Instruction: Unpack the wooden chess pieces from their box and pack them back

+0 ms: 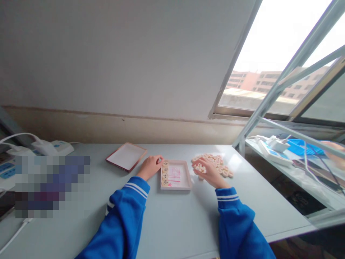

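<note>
On the worktop (172, 223), a pile of round pieces (217, 162) is spread beside the shallow tray (176, 188); if its left side were nudged by the left hand (150, 167), or its right wall caught by the curled right hand (208, 172) at the pile (whether either grip is filled cannot be told), the row of marked pieces (165, 173) inside could be knocked askew

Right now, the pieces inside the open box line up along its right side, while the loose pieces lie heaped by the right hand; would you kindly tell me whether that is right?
Not quite: the head view shows the lined-up pieces along the left side of the open box. The loose pieces do lie heaped by the right hand.
</note>
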Available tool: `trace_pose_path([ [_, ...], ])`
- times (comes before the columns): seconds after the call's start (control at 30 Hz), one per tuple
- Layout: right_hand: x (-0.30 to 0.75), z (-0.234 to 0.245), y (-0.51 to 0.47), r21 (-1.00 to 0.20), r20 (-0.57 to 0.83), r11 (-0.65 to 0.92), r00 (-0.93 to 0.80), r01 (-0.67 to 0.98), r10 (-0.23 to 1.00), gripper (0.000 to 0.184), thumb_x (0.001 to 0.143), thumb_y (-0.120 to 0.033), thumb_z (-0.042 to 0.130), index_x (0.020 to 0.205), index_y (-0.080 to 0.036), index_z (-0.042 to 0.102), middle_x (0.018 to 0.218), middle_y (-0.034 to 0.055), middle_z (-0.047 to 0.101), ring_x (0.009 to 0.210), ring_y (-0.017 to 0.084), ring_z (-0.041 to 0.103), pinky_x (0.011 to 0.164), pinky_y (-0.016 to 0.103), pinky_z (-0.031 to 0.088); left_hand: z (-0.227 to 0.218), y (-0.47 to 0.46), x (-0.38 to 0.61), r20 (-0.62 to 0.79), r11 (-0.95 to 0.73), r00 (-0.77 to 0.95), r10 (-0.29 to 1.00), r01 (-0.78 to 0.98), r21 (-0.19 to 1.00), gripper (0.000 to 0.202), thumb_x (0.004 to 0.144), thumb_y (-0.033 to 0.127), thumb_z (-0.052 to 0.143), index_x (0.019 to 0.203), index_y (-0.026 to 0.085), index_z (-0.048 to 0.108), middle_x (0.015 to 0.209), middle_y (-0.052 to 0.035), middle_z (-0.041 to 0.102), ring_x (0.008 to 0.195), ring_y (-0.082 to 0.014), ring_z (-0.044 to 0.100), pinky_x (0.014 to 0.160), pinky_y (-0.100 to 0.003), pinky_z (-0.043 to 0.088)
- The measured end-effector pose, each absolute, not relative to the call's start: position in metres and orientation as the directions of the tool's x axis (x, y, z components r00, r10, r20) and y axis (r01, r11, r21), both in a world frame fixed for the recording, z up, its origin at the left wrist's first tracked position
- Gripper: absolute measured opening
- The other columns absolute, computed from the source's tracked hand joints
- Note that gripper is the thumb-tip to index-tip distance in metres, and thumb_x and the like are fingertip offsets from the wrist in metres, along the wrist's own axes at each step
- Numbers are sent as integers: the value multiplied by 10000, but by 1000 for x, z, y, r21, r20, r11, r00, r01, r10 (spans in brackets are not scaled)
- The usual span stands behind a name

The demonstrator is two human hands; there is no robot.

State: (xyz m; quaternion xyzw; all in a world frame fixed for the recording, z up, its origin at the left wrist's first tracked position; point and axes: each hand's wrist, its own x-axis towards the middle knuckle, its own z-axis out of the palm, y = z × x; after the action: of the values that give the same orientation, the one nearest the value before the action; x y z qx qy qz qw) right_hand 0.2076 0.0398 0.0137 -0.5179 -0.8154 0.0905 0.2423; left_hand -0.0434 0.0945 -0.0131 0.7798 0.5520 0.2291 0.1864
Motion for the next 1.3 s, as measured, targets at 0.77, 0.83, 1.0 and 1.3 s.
trace_pose_path([
  [0.77,186,12,75,-221,323,265,-186,938,928,146,733,-360,581,816,-245,616,847,28,552,841,184,466,717,298,338,-15,101,-60,208,-272,191,959,827,492,243,767,242,429,873,194,642,729,-34,641,733,-166,560,647,-237,393],
  [0.83,196,9,73,-158,294,180,-128,971,947,141,736,-359,568,791,-238,616,845,42,552,852,203,465,726,323,330,-14,101,-61,213,-267,183,960,832,486,241,774,248,428,879,196,639,736,-36,639,745,-172,559,654,-240,396],
  [1.0,189,8,71,-155,302,172,-119,973,946,252,730,-268,578,979,-233,570,960,57,547,932,228,451,776,363,327,-13,98,-60,208,-272,192,959,829,489,238,780,241,426,902,199,626,721,-29,636,802,-181,553,667,-239,401],
  [1.3,106,0,59,-167,192,602,-573,781,796,339,729,-238,620,1060,-262,555,1066,44,537,967,205,452,803,344,324,-17,101,-58,230,-311,226,947,825,471,240,786,279,424,870,210,638,649,-9,617,693,-155,552,754,-249,398],
])
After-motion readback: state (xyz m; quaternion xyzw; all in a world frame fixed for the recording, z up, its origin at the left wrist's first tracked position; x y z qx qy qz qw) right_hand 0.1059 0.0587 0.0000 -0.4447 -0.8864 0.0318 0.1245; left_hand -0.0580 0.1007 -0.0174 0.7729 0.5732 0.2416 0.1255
